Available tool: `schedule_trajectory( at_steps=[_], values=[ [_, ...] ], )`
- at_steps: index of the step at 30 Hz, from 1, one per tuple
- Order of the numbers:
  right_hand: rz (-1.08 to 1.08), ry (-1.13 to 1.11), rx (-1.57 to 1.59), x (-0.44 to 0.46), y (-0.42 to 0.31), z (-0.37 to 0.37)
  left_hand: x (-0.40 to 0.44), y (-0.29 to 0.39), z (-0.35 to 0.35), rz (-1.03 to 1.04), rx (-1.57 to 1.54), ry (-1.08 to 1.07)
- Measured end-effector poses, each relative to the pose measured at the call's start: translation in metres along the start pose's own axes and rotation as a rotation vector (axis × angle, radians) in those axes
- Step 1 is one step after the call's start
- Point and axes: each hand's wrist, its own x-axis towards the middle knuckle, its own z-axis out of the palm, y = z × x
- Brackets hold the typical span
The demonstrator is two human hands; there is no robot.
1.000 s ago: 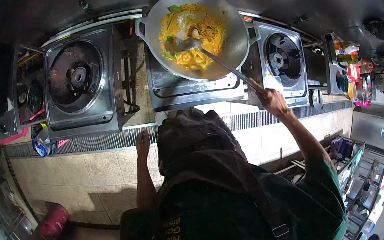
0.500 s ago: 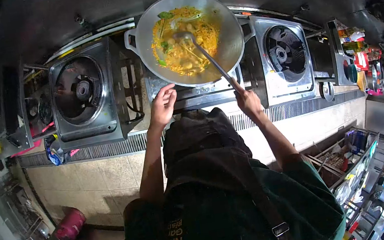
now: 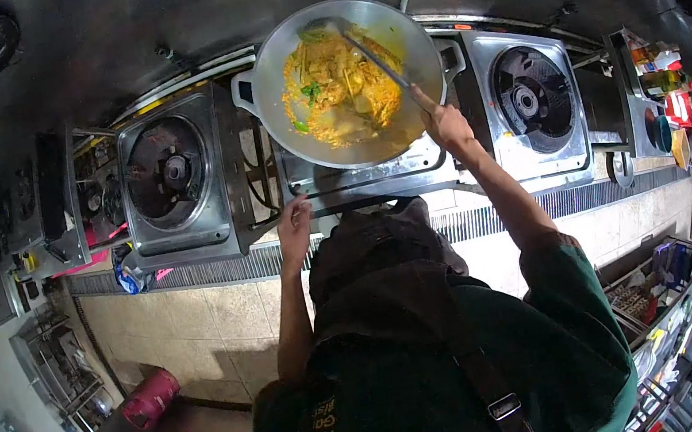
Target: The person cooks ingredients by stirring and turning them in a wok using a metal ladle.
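A large silver wok [image 3: 271, 118] with two side handles sits on the middle burner. In it is a yellow-orange stew [image 3: 335, 83] with chunks and green leaves. My right hand [image 3: 447, 126] is closed around the long handle of a metal ladle [image 3: 382, 66]. The ladle's bowl lies at the far side of the wok, partly lost in the food. My left hand [image 3: 295, 222] hangs near the front edge of the stove, below the wok, with loosely bent fingers and nothing in it.
Burners stand on both sides, a left burner [image 3: 169, 171] and a right burner [image 3: 529, 95]. A floor grate [image 3: 263, 262] runs along the stove front. Behind me are a pink cylinder [image 3: 151, 397] and a rack [image 3: 658, 295] of goods. Packets [image 3: 677, 108] crowd the far right.
My right hand has pushed forward, and the ladle's bowl has gone from mid-wok to the far side. My left hand has drawn back from the wok's rim. The view has shifted slightly.
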Motion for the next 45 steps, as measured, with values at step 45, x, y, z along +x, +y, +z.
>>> schedule_trajectory(
  at_steps=[45],
  values=[
    [0.110,0.056,0.265,-0.036,-0.017,0.032,-0.179,-0.277,-0.089,-0.535,0.159,-0.134]
  ],
)
